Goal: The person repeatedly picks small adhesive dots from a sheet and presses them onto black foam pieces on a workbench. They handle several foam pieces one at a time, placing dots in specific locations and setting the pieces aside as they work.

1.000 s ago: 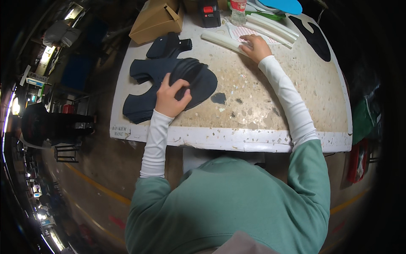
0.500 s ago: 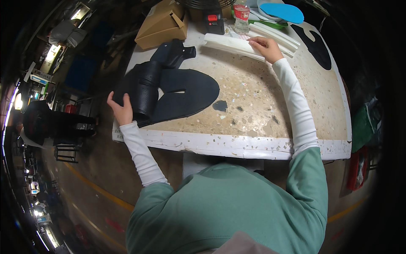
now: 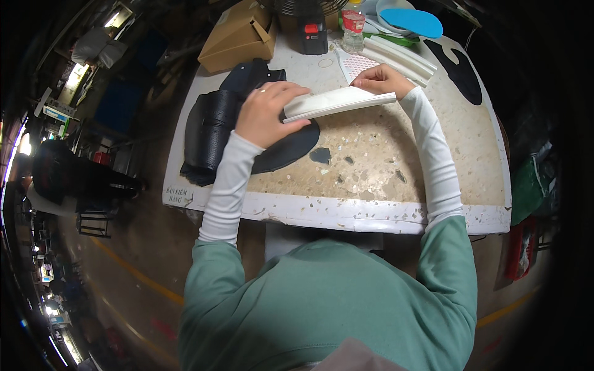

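Observation:
A long white folded strip (image 3: 337, 104), perhaps paper or plastic, lies across between my two hands above the table. My left hand (image 3: 263, 114) is closed round its left end, thumb on the near side and fingers on the far side. At its far edge, toward the right, the fingertips of my right hand (image 3: 385, 81) are pinched together. Under and beside my left hand is a rolled black leather piece (image 3: 207, 133) with straps. A flat black rounded piece (image 3: 291, 145) lies beneath, partly hidden by that hand.
More white strips (image 3: 402, 59) lie behind my right hand, near a sheet with red marks (image 3: 356, 63). A bottle (image 3: 352, 28), a black device with a red part (image 3: 312, 36) and a cardboard box (image 3: 238, 37) stand at the back. A black cutout (image 3: 461, 74) lies far right.
My left hand has left the black leather piece and moved right onto the white strip's left end. The strip has come nearer, and my right hand has moved slightly toward me.

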Motion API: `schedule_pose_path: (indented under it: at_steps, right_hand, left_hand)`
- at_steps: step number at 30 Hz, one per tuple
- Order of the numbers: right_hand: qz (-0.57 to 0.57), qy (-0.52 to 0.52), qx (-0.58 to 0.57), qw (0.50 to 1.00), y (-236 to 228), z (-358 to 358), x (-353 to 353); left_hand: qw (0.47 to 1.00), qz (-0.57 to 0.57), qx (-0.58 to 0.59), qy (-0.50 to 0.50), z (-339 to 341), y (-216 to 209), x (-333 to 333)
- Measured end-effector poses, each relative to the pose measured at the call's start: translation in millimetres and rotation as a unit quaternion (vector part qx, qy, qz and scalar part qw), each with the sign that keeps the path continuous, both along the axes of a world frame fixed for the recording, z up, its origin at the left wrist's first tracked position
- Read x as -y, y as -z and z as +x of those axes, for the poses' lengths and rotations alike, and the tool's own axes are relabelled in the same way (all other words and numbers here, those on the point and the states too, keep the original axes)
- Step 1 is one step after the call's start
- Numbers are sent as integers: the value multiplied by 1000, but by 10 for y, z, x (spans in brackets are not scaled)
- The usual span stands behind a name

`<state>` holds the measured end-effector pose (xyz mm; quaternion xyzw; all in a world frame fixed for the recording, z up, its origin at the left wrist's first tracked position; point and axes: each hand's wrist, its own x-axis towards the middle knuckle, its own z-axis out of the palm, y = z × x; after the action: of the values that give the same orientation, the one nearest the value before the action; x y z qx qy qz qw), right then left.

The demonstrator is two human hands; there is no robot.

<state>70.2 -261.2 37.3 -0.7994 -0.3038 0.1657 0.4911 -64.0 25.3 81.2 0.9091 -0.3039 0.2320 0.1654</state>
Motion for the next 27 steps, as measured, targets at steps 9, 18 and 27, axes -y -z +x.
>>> schedule_pose_path:
  at_steps: [9,18,27]
  right_hand:
    - [-7,-9,33,999,-39,61,128]
    - [-30,46,18,998,-1,58,92]
    - [5,121,409,904,-267,-325,-274]
  left_hand:
    - [990,-98,-88,59,318,267,166]
    - [993,-116,-33,6,378,580,122]
    - [941,-272,-193,-63,375,687,160]
